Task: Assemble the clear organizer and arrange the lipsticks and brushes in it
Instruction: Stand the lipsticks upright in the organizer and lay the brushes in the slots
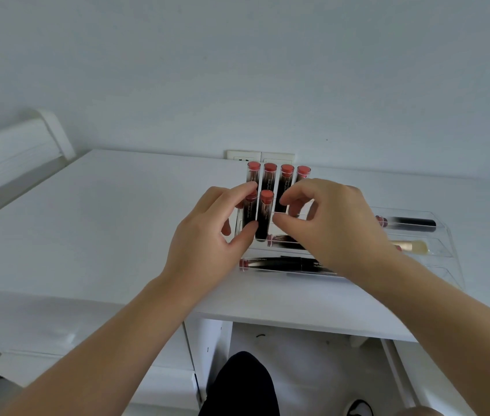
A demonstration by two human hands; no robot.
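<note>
- Arranging step in hand, by the look of it: clear organizer (418, 214) already standing on the white table (117, 220), against the wall by the socket plate (260, 155).
- Four lipsticks (269, 175) upright in the back row, coral caps up; two more upright just in front, toward the left.
- Left hand (207, 232) pinching the front-left lipstick (249, 210) between thumb and fingers, apparently seating it in its cell.
- Right hand (324, 226) curled just right of the front lipstick (265, 214), fingertips close together; impossible to tell whether anything is held.
- Long dark brush (408, 222) lying in a right-hand tray; pale-bristled brush (415, 247) lying in the tray below; dark tubes lying along the front tray (282, 262).
- Next move likely calls for pressing the gripped lipstick straight down without knocking its neighbour, then filling the open cells to the right.
- Hidden: cell dividers barely visible through clear plastic; middle of organizer covered by the right hand; brush handles cut off behind the wrist; print on tubes too small to read.
</note>
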